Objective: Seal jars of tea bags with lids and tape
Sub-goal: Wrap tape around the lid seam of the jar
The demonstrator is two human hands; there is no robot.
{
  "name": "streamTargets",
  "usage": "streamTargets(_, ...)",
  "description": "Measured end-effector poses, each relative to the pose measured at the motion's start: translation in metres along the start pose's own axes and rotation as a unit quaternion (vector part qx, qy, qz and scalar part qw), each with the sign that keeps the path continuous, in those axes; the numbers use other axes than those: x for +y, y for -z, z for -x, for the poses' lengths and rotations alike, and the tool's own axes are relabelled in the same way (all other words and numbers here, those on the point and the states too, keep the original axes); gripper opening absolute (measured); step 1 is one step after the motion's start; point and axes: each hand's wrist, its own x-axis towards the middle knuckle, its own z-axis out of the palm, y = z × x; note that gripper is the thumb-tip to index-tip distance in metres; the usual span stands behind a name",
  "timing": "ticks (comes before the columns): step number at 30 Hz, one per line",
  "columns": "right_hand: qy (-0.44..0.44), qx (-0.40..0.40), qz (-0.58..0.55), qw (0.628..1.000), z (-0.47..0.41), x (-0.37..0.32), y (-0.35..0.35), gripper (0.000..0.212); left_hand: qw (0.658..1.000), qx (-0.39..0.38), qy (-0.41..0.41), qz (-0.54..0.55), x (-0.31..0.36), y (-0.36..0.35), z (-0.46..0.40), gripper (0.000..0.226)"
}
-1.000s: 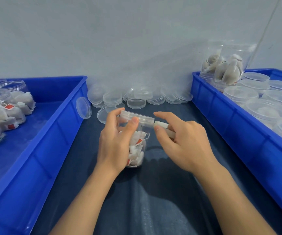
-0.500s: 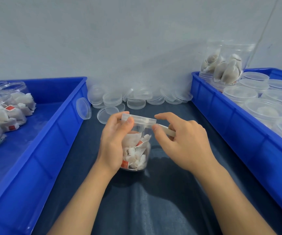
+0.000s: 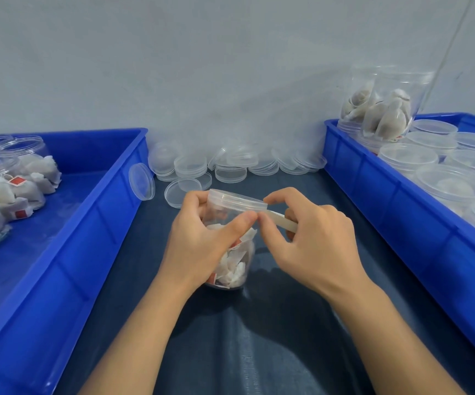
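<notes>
Jar: clear jar [image 3: 232,260] of tea bags, lid [image 3: 236,199] on, tilted, centre of the dark desk [image 3: 259,352] between two blue bins.
Left hand: left hand [image 3: 202,240] wraps the jar, fingers curled round it, thumb pressed just under the lid.
Right hand: right hand [image 3: 313,243] pinches a strip of tape [image 3: 280,219] running from the lid rim.
Left bin: left bin [image 3: 68,252] holds unlidded jars of tea bags.
Right bin: right bin [image 3: 396,212] holds lidded jars.
Spare lids: loose lids [image 3: 227,163] piled behind, against the wall.

A plain pale grey wall [image 3: 202,67] rises behind a dark blue tabletop [image 3: 259,352].
</notes>
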Motion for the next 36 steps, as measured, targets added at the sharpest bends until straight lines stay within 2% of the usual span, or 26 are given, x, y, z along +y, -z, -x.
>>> streamTargets(7, 0.016, -0.022, 0.026, 0.999, 0.000, 0.000, -0.001, 0.039, 0.999, 0.033, -0.008, -0.017, 0.008, -0.008, 0.008, 0.060)
streamTargets(12, 0.020, -0.015, 0.039, 0.999, 0.000, 0.006, 0.000, 0.027, 0.992, 0.091, -0.036, -0.073, 0.006, -0.011, 0.011, 0.078)
streamTargets(19, 0.065, 0.002, 0.028, 0.997, -0.001, 0.008, 0.000, 0.022, 0.980, 0.157, -0.079, -0.094, 0.003, -0.006, 0.009, 0.075)
streamTargets(25, 0.093, 0.022, 0.036, 0.995, -0.003, 0.008, -0.002, 0.011, 0.987, 0.154, -0.037, -0.037, 0.002, -0.005, 0.005, 0.073)
streamTargets(30, 0.092, 0.051, 0.045, 0.993, -0.004, 0.006, -0.004, 0.011, 0.991, 0.129, 0.012, 0.045, -0.002, -0.006, 0.000, 0.051)
streamTargets(36, 0.082, 0.068, 0.048, 0.993, -0.004, 0.010, -0.002, 0.021, 0.989, 0.067, 0.054, 0.119, -0.006, 0.002, -0.004, 0.070)
